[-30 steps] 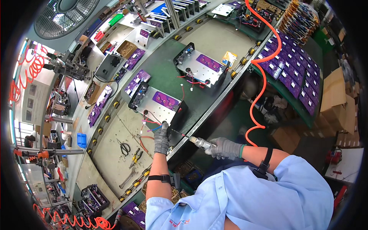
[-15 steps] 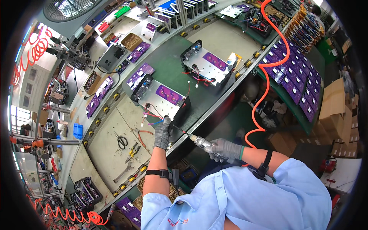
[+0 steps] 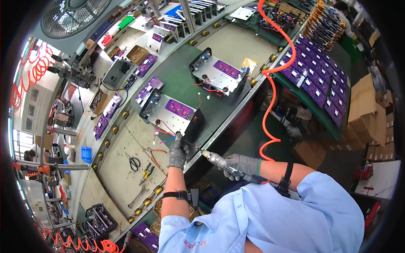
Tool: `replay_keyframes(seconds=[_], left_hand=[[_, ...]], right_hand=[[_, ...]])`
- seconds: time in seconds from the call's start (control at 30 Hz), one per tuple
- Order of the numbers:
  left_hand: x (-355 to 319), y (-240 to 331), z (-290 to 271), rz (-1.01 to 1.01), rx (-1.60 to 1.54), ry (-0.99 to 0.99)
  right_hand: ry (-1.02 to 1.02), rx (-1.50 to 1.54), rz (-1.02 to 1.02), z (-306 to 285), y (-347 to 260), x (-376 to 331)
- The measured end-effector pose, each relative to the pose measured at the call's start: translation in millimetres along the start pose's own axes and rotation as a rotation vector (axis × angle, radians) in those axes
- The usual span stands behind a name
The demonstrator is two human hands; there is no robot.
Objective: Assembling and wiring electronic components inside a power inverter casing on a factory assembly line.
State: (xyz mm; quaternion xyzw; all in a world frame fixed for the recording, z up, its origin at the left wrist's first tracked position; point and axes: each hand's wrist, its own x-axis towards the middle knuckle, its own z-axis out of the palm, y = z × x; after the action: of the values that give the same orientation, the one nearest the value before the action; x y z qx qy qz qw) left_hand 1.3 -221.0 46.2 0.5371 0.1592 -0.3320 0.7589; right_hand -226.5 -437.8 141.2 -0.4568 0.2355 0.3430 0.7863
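My right hand, in a grey glove, is wrapped round a silver air screwdriver. The thin bit points left, with its tip close to my left hand. That gloved hand has its fingers drawn together at the near corner of a metal chassis; whatever lies between them is hidden. The chassis has black end pieces, a purple circuit board and loose red and blue wires by my fingertips. A second similar chassis stands farther back to the right.
Scissors, yellow-handled pliers and a wrench lie on the bench to the left. An orange coiled air hose hangs on the right, beside a green board of purple circuit boards. The bench's metal edge runs before me.
The whole view has shifted slightly, moving the chassis and bench left and down in the picture. Both hands keep much the same pose, the screwdriver bit still near my left hand.
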Motion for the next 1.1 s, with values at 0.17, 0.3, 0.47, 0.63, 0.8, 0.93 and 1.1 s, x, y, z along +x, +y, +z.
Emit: replay_keyframes(seconds=[0.17,0.3,0.47,0.63,0.8,0.93,1.1], left_hand=[[-21.7,-8.7,-35.8,-0.142,-0.375,-0.025],[-35.2,-3.2,-53.0,-0.094,-0.251,-0.111],[-50.7,7.7,-36.3,-0.067,-0.258,-0.131],[-67.5,18.9,-15.9,-0.078,-0.176,-0.123],[-83.0,26.0,-1.6,-0.056,-0.154,-0.234],[-91.9,27.0,12.1,0.008,-0.128,-0.205],[-92.7,21.1,31.2,0.094,-0.149,-0.251]], right_hand=[[0.027,-0.097,-0.017,-9.0,-4.3,-12.3],[-0.016,-0.128,-0.015,-12.5,-7.9,-23.6],[0.002,-0.165,-0.013,-11.5,-13.3,-25.2],[-0.029,-0.157,-0.029,-14.9,-15.4,-26.3],[-0.047,-0.172,-0.037,-21.4,-19.9,-34.7],[-0.066,-0.144,-0.018,-28.0,-26.0,-43.5],[-0.021,-0.163,-0.021,-33.6,-26.5,-51.3]])
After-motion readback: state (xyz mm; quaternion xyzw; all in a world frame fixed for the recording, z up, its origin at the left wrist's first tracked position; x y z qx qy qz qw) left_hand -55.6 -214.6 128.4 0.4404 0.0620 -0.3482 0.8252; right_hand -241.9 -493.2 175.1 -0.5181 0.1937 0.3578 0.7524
